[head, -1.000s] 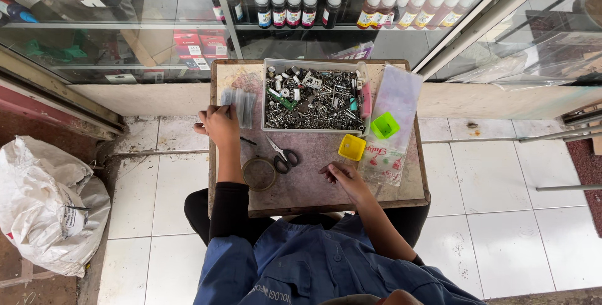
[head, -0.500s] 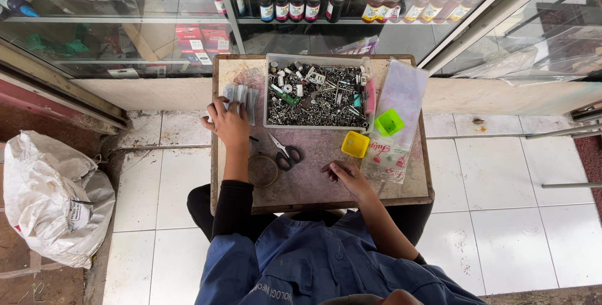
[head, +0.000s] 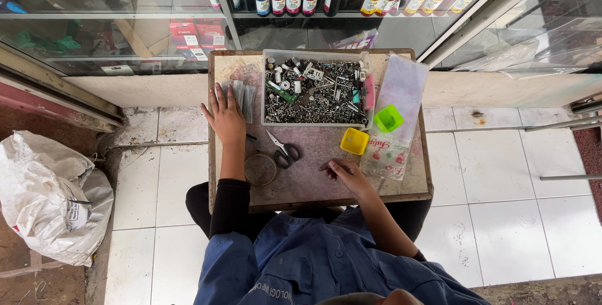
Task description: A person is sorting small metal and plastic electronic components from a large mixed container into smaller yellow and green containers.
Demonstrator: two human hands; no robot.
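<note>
Here, left hand [head: 226,118] lies flat, fingers spread, at the tabletop's [head: 313,173] left edge, fingertips touching a small stack of clear plastic sleeves [head: 241,96] near the far-left corner. Right hand [head: 347,174] rests w/ fingers curled near the front edge; can't tell if it pinches anything. Black-handled scissors [head: 284,150] and a round metal ring [head: 261,169] lie btwn them. Clear tray of metal parts [head: 313,88] sits at the far edge. White tiled floor [head: 495,217] open on the right.
</note>
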